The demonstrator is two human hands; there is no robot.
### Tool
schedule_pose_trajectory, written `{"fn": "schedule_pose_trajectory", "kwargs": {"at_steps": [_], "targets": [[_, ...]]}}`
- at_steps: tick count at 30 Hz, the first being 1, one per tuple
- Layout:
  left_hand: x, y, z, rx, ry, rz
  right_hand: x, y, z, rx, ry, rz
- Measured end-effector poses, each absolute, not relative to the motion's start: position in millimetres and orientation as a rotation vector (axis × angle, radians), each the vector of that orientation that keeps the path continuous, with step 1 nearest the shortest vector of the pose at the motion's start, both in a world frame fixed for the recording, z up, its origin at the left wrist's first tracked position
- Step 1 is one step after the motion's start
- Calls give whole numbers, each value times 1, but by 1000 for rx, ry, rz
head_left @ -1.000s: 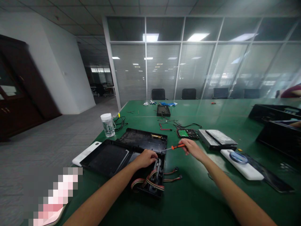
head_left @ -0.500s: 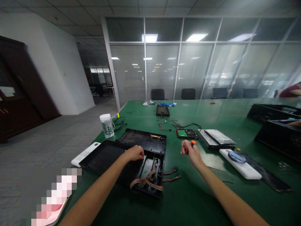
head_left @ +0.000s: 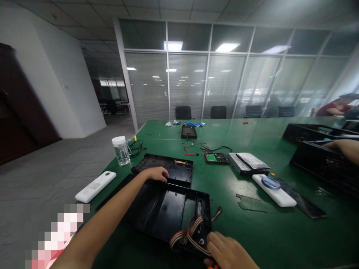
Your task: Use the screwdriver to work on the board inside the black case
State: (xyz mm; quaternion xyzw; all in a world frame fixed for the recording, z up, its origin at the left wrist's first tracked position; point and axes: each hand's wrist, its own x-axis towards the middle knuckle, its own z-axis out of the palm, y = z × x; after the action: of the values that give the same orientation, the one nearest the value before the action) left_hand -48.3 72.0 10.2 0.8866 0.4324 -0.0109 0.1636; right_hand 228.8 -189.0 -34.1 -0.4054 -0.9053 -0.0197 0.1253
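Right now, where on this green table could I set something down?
The table is bare right of your right hand, below the clear sheet, and beyond the silver box. It's crowded at the black case: ribbon cables, your left hand.

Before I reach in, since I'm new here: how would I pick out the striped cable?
On the green table, find the open black case by the right hand. The striped cable loops over the case's near right corner. Its red, cream and black stripes set it apart from the plain red cord behind.
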Motion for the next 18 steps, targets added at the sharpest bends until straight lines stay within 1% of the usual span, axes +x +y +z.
{"fn": "schedule_pose_trajectory", "kwargs": {"at_steps": [3, 8, 10, 13, 18], "targets": [[-38, 76, 6, 2500, 1166, -140, 240, -201, -49, -1216, -2545, -104], [-25, 67, 15, 2927, 1038, -31, 240, -202, -47, -1260, -2476, -37], [-24, 59, 30, 3035, 1016, 9, 238, -192, -40, -1285, -2494, 5], [-30, 37, 66, 3104, 980, 50, 233, -164, -28, -1317, -2529, 65], [-43, -28, 125, 3089, 904, 50, 220, -95, -19, -1308, -2567, 35]]}}
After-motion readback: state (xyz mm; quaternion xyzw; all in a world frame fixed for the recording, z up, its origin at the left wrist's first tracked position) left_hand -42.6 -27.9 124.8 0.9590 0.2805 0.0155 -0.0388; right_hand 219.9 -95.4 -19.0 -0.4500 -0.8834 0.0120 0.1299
